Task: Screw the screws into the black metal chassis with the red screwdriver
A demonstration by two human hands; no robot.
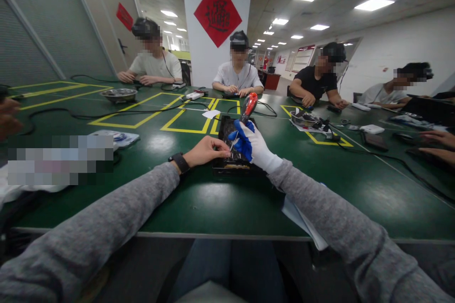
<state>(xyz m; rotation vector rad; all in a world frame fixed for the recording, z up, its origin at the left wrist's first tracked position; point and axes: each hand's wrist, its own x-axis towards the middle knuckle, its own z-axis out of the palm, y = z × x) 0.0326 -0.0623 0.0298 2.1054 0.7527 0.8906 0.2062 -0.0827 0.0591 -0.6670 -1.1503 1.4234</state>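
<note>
My right hand (258, 147), in a white glove with blue palm and fingers, grips a screwdriver (250, 104) with a red and black handle. Its handle points up and away from me, and the thin shaft slants down to the left. My bare left hand (209, 149) has thumb and fingertips pinched together beside the lower end of the shaft. What it pinches, if anything, is too small to make out. Both hands are over a black, open, box-like part (225, 128) on the green table. The gloved hand hides some of its inside.
Metal bowls stand at the left (120, 95) and right (304, 117). A black cable (71, 112) crosses the left side. A clear plastic packet (119, 138) lies left of me, and a pale folded sheet (302, 220) lies under my right forearm. Several people sit around the table.
</note>
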